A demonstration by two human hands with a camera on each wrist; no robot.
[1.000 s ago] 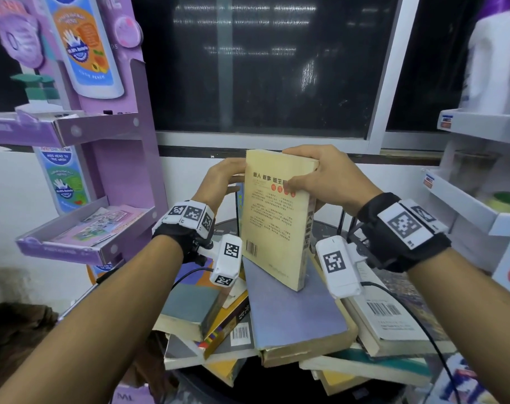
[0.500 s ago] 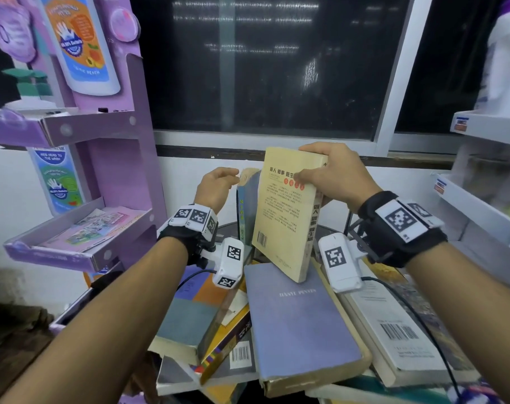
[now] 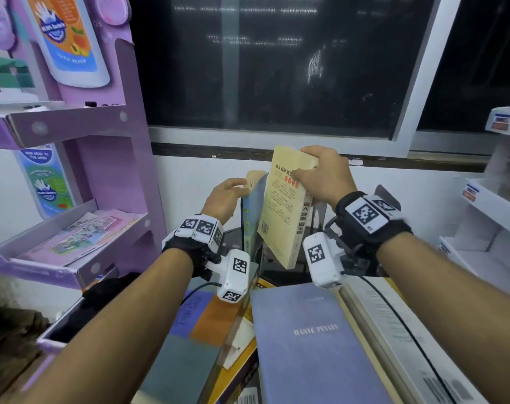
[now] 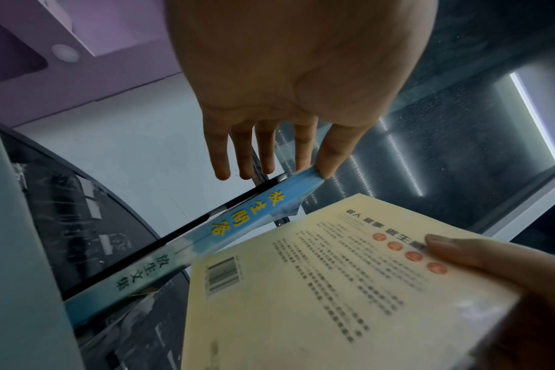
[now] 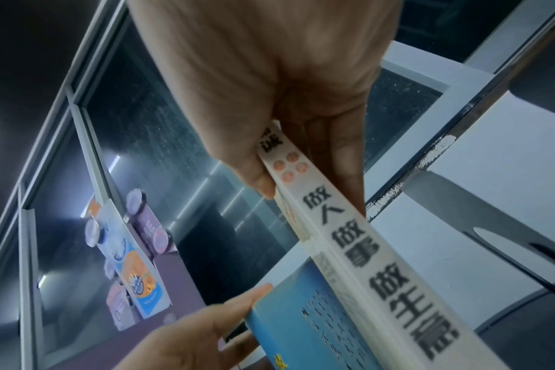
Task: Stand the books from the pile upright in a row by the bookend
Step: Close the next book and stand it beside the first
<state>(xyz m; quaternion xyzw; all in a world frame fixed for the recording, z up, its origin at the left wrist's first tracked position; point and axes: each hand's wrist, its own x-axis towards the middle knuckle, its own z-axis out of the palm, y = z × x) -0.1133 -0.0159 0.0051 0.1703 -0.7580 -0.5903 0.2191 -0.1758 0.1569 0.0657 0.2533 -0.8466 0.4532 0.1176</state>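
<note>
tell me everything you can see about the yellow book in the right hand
The yellow book is a pale cream paperback with black Chinese print, four orange dots near the top and a barcode low on its back cover; bold black characters run down its spine. It is held off the pile, roughly upright but tilted. The right hand grips its top end, thumb on the back cover. It sits close beside the blue book, which the left hand steadies.

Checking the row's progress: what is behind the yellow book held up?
A blue book stands behind the yellow book, steadied by the left hand. Its lower end and support are hidden.
</note>
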